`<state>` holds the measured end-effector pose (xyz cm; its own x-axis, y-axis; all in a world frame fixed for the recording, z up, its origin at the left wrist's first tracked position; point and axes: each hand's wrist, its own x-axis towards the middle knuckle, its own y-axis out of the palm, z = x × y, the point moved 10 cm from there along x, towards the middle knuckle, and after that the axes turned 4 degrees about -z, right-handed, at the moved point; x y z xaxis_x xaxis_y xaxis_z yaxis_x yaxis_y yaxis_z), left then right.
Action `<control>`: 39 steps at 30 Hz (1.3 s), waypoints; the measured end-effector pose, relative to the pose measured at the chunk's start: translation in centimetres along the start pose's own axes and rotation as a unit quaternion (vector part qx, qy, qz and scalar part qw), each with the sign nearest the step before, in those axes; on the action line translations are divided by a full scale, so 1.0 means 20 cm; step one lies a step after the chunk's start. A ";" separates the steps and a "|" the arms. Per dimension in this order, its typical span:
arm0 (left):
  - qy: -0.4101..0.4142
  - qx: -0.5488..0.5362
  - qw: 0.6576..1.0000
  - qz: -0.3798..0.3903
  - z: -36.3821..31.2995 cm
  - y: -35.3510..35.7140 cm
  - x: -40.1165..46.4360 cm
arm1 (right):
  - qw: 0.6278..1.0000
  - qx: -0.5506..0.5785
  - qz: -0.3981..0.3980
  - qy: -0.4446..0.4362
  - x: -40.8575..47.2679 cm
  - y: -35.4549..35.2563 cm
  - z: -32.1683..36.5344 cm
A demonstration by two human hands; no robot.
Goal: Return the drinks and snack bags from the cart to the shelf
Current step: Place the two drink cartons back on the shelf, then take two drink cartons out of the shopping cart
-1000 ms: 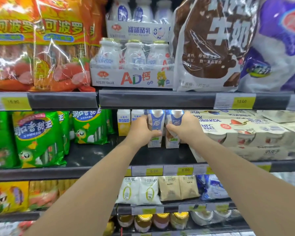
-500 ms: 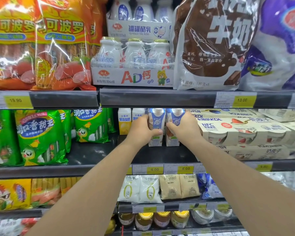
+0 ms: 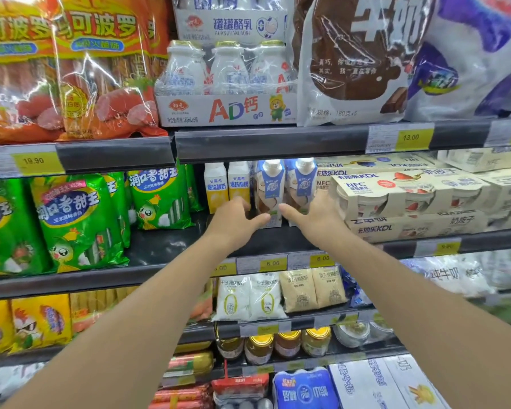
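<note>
Head view: I see both blue-and-white drink cartons (image 3: 269, 191) upright on the middle shelf (image 3: 165, 246). My left grip (image 3: 233, 222) and right grip (image 3: 316, 219) hang released just before them, fingers loosely spread.

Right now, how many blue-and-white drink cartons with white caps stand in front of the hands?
2: left blue-and-white carton beyond the left hand, right carton beyond the right hand, side by side. More may hide behind.

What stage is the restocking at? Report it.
Done: two blue drink cartons stand upright on the middle shelf. In hand: nothing; left hand and right hand are open beside them. Left: cannot tell, since the cart is out of view.
</note>
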<state>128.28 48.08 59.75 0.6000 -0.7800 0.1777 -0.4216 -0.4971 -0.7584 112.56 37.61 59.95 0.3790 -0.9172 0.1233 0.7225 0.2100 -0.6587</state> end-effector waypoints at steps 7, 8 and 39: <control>0.034 0.061 0.997 0.022 -0.20 0.00 -0.18 | 0.993 0.029 0.085 -0.076 -0.26 -0.13 0.04; 0.061 0.083 0.994 0.028 -0.28 0.01 -0.20 | 0.992 0.036 0.085 -0.087 -0.30 -0.19 0.03; 0.616 0.238 0.703 0.263 -3.11 2.56 -2.07 | 0.848 -0.349 -0.127 0.378 -2.05 -3.00 -2.91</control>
<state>39.55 31.35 52.55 -0.7226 -0.6910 -0.0201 0.0858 -0.0608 -0.9945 20.08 42.92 51.22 -0.4078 -0.9130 -0.0099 0.1077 -0.0373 -0.9935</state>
